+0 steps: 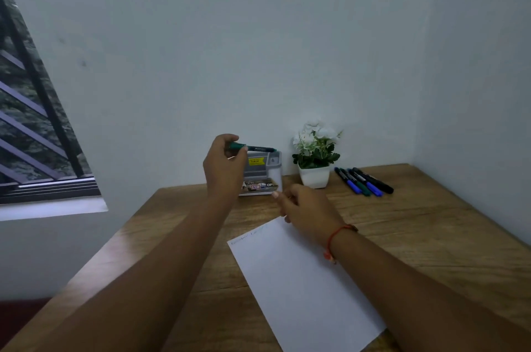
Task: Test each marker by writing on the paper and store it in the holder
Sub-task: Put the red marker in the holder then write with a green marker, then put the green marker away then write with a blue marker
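My left hand [225, 163] holds a green-capped marker [254, 147] level, just above the top of the grey holder [263, 172] at the back of the desk. My right hand [304, 206] hovers low over the desk in front of the holder, its fingers curled; whether it holds anything I cannot tell. A white sheet of paper [301, 285] lies slanted on the desk, with faint writing near its top left corner. Several more markers [363, 181], blue, green and black, lie side by side at the back right.
A small white pot of white flowers [314, 160] stands between the holder and the loose markers. The wooden desk [416, 225] fits into a corner between two walls. A barred window [31, 121] is on the left.
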Action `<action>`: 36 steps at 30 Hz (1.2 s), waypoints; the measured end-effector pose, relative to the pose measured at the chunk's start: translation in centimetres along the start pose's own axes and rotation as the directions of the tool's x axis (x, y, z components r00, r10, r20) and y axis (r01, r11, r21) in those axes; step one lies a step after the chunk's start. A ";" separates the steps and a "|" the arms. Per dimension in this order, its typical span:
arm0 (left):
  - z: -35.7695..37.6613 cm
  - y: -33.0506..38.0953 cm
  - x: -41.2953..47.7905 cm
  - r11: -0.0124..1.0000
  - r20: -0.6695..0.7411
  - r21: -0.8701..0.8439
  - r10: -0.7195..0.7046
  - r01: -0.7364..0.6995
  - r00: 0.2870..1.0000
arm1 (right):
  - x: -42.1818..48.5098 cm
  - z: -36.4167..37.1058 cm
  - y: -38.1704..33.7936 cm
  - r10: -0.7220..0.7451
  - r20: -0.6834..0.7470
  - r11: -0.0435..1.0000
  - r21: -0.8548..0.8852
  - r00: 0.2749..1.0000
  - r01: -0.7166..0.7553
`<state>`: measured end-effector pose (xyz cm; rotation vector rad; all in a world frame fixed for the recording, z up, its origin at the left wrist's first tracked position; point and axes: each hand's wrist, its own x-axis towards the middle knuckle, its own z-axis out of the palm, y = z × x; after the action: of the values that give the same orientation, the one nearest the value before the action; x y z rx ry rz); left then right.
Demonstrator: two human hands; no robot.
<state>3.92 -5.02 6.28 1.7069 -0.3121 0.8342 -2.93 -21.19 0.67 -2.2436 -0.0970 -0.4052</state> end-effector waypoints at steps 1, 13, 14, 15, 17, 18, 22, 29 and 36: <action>0.6 -0.1 0.3 1.000 0.012 0.009 -0.003 0.003 1.000 | -0.1 0.0 0.0 -0.005 0.013 1.000 -0.012 1.000 0.006; 5.5 -3.4 0.6 0.988 0.135 0.126 -0.101 0.084 0.986 | -0.2 -0.1 0.0 -0.048 0.018 0.985 -0.166 0.999 0.050; 5.7 -3.6 0.5 0.987 0.148 0.139 -0.104 0.084 0.984 | -0.2 -0.1 0.0 -0.045 0.020 0.984 -0.174 0.999 0.047; 5.8 -3.8 0.4 0.985 0.157 0.150 -0.106 0.082 0.982 | -0.2 -0.1 0.0 -0.041 0.023 0.984 -0.173 0.999 0.044; 5.7 -3.8 0.1 0.984 0.167 0.157 -0.113 0.087 0.979 | -0.2 -0.2 0.0 -0.035 0.029 0.985 -0.167 0.999 0.039; 5.5 -3.7 -0.1 0.983 0.170 0.159 -0.114 0.087 0.979 | -0.3 -0.3 -0.1 -0.031 0.030 0.985 -0.167 0.999 0.036; 3.6 -3.0 -1.9 0.985 0.209 0.169 -0.062 0.027 0.976 | -0.3 -0.6 -0.2 -0.006 -0.012 0.982 -0.187 1.000 0.003; -2.4 -4.0 -6.5 0.899 0.453 0.403 -0.031 -0.174 0.891 | 1.0 -2.8 2.1 0.158 -0.225 0.859 -0.448 0.961 -0.246; -3.0 -4.3 -6.8 0.856 0.562 0.449 -0.048 -0.256 0.826 | 1.9 -4.3 5.3 0.436 -0.078 0.741 -0.535 0.897 -0.407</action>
<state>0.55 -2.31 -1.13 2.4552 -0.6334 0.4927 -1.18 -28.01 -0.04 -2.7316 0.5678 -0.1242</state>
